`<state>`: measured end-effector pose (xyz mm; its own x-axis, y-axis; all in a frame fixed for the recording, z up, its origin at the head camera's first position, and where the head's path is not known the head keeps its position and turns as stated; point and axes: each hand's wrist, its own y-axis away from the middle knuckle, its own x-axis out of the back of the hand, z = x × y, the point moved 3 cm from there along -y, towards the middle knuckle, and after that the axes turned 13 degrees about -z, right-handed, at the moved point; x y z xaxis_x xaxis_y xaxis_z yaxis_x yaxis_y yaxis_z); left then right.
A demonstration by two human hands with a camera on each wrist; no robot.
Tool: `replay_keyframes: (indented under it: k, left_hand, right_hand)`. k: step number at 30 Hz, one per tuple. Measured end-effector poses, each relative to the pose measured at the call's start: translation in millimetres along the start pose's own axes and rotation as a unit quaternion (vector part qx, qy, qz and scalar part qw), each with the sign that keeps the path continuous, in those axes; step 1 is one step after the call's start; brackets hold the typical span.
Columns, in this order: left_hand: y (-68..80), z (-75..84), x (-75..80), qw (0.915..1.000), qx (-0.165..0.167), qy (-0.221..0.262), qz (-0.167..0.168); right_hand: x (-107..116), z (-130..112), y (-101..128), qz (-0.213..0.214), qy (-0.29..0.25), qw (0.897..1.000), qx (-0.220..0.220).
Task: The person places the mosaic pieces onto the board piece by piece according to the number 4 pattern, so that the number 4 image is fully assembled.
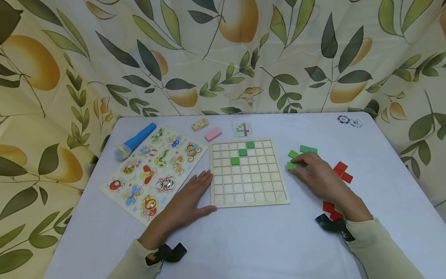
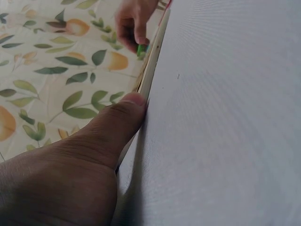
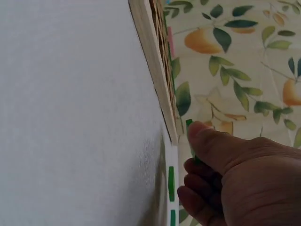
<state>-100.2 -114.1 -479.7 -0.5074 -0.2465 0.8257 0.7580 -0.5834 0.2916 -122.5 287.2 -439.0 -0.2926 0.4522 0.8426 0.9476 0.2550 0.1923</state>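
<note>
Thumb and fingers of my right hand (image 1: 318, 176) pinch a green square tile (image 1: 291, 166), just off the right side of the wooden grid board (image 1: 254, 204). In the right wrist view the pinched tile (image 3: 189, 123) shows its edge beside the thumb tip. Other green tiles (image 1: 293, 154) lie around those fingertips. My left hand (image 1: 186, 199) lies with straight fingers against the board's left edge, its thumb at the near left corner. Three green tiles (image 1: 242, 152) form a diagonal in the board's upper cells.
Red tiles (image 1: 340, 168) lie beside and below the right hand. Left of the board is a sheet of insect pictures (image 1: 139, 176), with a blue microphone-shaped toy (image 1: 140, 139) along its edge. A pink block (image 1: 213, 134), a beige block (image 1: 200, 124) and a small pattern card (image 1: 242, 129) sit behind.
</note>
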Motion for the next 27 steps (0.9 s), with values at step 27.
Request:
replay_keyframes:
  k: [27]
  left_hand:
    - [0.0, 0.6, 1.8, 0.9999, 0.0, -0.008, -0.011]
  right_hand:
    - [-44, -151, -80, -0.119, 0.094, 0.965, 0.212]
